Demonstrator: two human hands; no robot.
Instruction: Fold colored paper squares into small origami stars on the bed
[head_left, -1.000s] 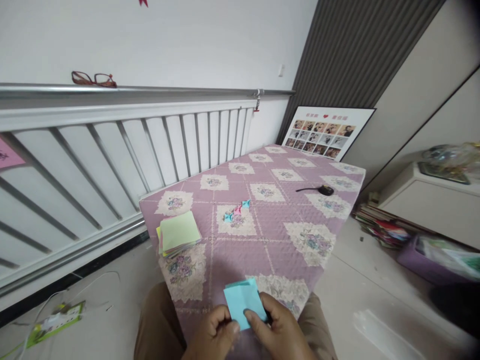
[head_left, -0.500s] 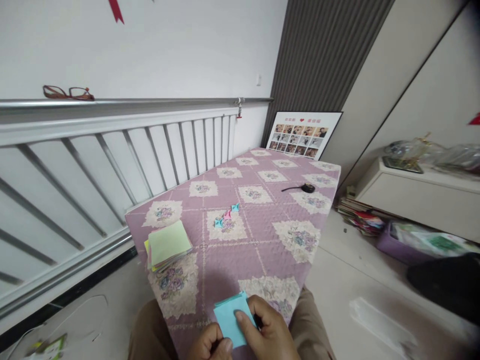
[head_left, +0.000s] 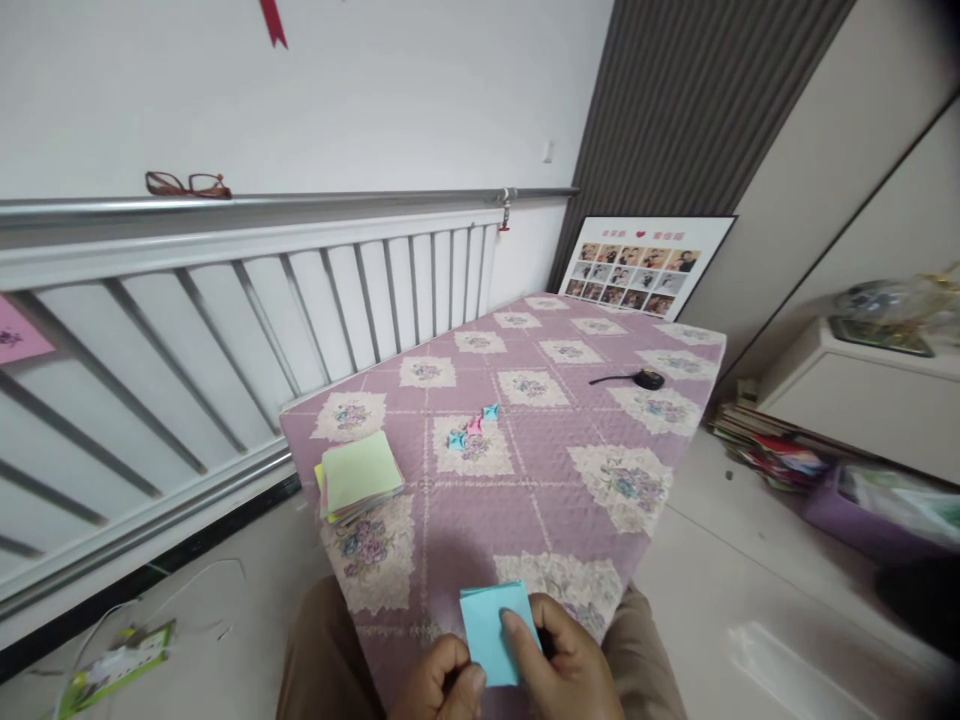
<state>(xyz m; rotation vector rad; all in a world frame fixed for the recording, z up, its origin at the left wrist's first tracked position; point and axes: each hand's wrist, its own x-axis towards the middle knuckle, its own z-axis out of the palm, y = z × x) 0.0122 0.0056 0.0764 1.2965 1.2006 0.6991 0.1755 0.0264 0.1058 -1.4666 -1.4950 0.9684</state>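
Observation:
A folded light-blue paper (head_left: 491,632) is held low over the near end of the cloth-covered table, with loose layers showing at its top edge. My right hand (head_left: 566,665) grips it from the right, thumb flat on its face and fingers behind. At its lower left corner, my left hand (head_left: 444,682) pinches the paper between thumb and curled fingers. Farther up the cloth lie small folded paper pieces in a slanting row: a blue one (head_left: 457,440), a pink one (head_left: 475,426) and another blue one (head_left: 490,411). A stack of coloured paper squares (head_left: 361,475), pale green on top, rests at the left edge.
A black round object with a thin tail (head_left: 649,379) lies on the table's right side. A radiator (head_left: 360,300) runs along the left, glasses (head_left: 187,185) above it. A framed photo board (head_left: 649,265) stands behind the table. At right are a purple bin (head_left: 840,515) and a cabinet.
The view has shifted left, so the scene sits farther right, and a pink paper now shows at the left edge. The blue paper is held more upright, still in both hands.

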